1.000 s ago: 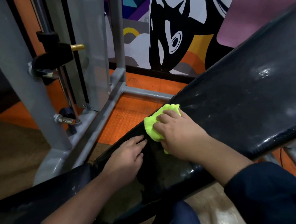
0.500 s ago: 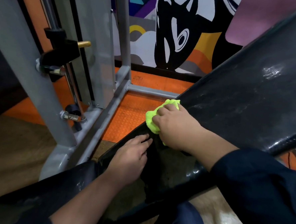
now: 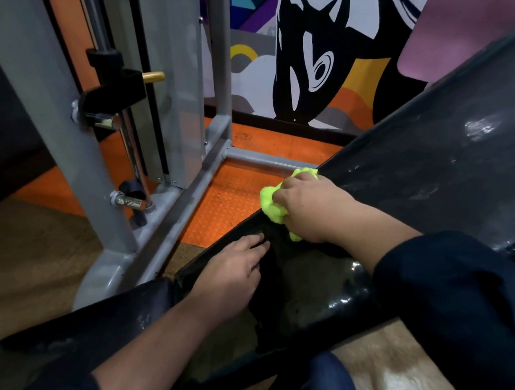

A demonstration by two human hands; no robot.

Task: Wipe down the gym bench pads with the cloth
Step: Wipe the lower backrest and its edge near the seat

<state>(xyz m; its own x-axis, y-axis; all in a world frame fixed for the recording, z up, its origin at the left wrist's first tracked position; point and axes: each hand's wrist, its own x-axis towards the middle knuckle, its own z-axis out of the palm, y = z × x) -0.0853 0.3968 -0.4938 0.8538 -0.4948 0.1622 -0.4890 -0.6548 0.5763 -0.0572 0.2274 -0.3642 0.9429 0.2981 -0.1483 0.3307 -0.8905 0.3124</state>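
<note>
- The right hand (image 3: 308,205) has its fingers curled down over a bunched neon-yellow cloth (image 3: 272,206), gripping it and pressing it onto the left edge of the inclined black back pad (image 3: 433,163), close to that pad's lower end
- Part of the cloth sticks out past the fingertips over the pad's edge, above the orange floor mat (image 3: 231,205); a small tuft shows below the heel of the hand
- The left hand (image 3: 230,276) lies palm down on the black seat pad (image 3: 313,291), fingers straight and close together, their tips pointing toward the cloth and stopping just short of it; it holds nothing
- The seat pad sits just below the back pad's lower end, and its rounded right edge is glossy with bright reflections
- The back pad rises toward the upper right corner of the view, with dull smears and a shiny patch high on its surface
- A dark blue sleeve (image 3: 455,297) covers the right forearm up to near the wrist; the left forearm is bare
- A grey steel machine frame (image 3: 170,216) stands to the left of the bench, carrying a black bracket with a brass pin (image 3: 153,76)
- A painted mural (image 3: 312,62) covers the wall behind
- Brown flooring (image 3: 26,256) lies at the lower left
</note>
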